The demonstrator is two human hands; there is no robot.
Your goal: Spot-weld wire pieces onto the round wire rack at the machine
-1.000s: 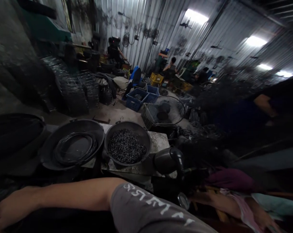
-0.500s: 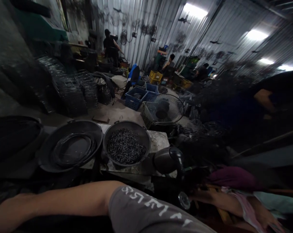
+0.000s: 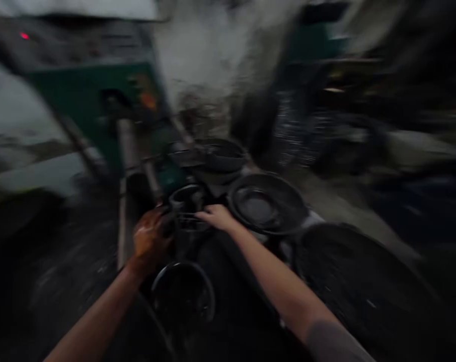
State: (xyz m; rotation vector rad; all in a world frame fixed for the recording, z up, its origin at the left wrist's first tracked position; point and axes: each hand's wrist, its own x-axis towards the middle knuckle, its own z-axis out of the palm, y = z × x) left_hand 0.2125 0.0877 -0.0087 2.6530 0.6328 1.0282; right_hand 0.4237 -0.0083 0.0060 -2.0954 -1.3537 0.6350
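Two hands (image 3: 149,240) (image 3: 217,217) at blurred ring (image 3: 187,197), dark pan (image 3: 268,203) beside

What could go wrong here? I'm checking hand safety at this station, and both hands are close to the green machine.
1. Both the left hand and the right hand sit at a dark round metal fixture beside the green machine; fingers could get pinched if it moves.
2. The picture is dim and blurred, so a misplaced grip seems likely.
3. The right forearm reaches past a wide black metal pan and could knock it.
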